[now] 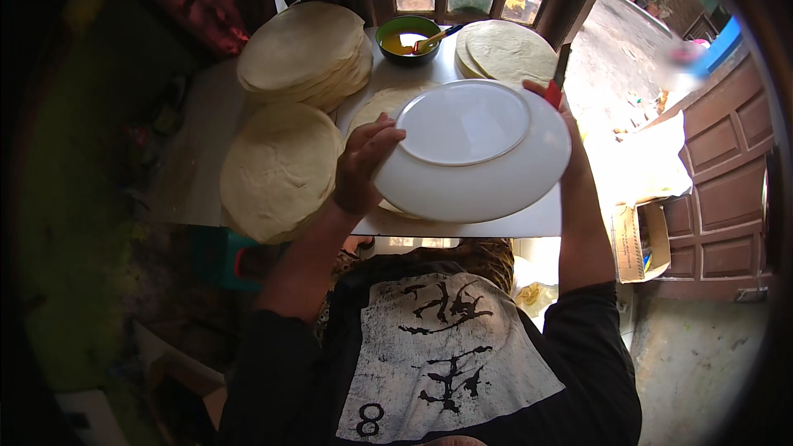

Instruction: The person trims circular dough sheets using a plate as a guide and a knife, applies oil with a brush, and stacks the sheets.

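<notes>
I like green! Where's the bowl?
In the head view, the green bowl is top centre, between a taller dough stack, left, and a shorter stack, right.

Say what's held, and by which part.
Plate, by its rim: left hand at left, right hand at right, which also holds the knife by its handle.

At the left hand (361,165), the plate (467,186) is smooth and glossy; left of that hand, dough rounds (281,163) look matt (faintly wrinkled); well right of it, the door (714,194) looks wooden.
</notes>
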Tool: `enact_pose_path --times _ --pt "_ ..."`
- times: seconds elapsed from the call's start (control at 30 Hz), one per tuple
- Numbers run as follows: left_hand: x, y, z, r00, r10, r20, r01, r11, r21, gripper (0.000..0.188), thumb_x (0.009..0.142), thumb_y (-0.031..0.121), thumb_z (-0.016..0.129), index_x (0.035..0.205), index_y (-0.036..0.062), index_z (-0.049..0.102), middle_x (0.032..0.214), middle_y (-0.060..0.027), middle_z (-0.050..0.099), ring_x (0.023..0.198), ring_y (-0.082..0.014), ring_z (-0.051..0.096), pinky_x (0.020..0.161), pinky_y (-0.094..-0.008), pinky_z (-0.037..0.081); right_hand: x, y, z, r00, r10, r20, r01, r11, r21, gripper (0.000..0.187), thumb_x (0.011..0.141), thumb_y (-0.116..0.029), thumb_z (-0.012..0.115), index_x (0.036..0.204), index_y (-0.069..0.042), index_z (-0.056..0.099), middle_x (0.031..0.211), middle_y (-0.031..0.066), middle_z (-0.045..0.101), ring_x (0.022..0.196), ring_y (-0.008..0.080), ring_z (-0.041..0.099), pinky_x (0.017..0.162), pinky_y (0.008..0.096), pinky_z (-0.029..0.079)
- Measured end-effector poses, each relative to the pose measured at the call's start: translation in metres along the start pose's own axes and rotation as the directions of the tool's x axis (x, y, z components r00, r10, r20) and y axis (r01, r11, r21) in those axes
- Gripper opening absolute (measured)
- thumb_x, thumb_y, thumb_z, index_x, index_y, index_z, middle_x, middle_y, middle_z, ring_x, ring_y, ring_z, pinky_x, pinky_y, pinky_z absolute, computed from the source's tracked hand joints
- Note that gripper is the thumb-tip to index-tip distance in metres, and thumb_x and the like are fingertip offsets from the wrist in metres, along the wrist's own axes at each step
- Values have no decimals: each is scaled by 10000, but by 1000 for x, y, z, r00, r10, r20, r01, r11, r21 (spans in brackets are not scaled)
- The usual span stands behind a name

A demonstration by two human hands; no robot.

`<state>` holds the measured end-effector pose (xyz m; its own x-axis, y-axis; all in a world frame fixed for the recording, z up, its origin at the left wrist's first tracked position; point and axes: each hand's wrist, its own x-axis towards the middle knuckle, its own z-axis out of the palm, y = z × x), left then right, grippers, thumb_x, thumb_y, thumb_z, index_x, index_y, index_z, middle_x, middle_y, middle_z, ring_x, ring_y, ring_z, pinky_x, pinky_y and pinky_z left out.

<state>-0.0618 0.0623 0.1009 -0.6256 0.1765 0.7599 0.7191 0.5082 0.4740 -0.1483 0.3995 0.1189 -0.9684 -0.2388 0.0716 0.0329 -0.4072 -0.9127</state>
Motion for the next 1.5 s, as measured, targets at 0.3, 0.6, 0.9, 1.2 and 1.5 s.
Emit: enact_pose_path --times 0.3,0.6,0.9,1.2,1.5 --pt "-41 -53 -12 974 -55 221 11 981 196 481 774 -30 692 1207 175 645 1263 -123 556 1260 -418 541 1053 -469 484 27 57 -26 877 365 313 -439 874 209 554 851 -129 569 1389 -21 495 1229 121 626 1049 202 634 952 339 509" --pt "-57 -58 0 897 -258 358 194 960 204 430 878 -6 553 1286 126 591 1366 -205 498 1341 -460 429 1128 -480 393 68 74 -12 909 408 -83 -388 757 -526 349 898 -128 599 1239 -56 575 952 67 614 822 123 579 732 272 486" --pt "-28 -23 -25 647 -506 570 428 860 277 685 806 61 680 1451 134 460 1529 -246 351 1418 -460 323 1165 -458 334 83 91 0 957 239 -167 -285 652 -703 261 942 -170 615 1175 -54 603 915 17 610 769 81 545 728 240 471" --pt "-38 -17 -18 664 -563 492 409 824 391 831 777 323 817 1470 82 426 1547 -241 320 1425 -393 340 1167 -434 324 77 90 15 986 82 -145 -166 447 -879 232 892 -162 618 1073 -24 665 981 170 703 913 276 665 862 348 498" --pt "-46 -26 -14 709 -541 453 398 837 376 782 807 309 791 1463 69 439 1534 -248 350 1423 -401 340 1169 -435 311 77 95 14 997 3 -74 -72 274 -959 224 887 -243 627 1011 -62 671 928 220 686 899 388 652 817 440 498"
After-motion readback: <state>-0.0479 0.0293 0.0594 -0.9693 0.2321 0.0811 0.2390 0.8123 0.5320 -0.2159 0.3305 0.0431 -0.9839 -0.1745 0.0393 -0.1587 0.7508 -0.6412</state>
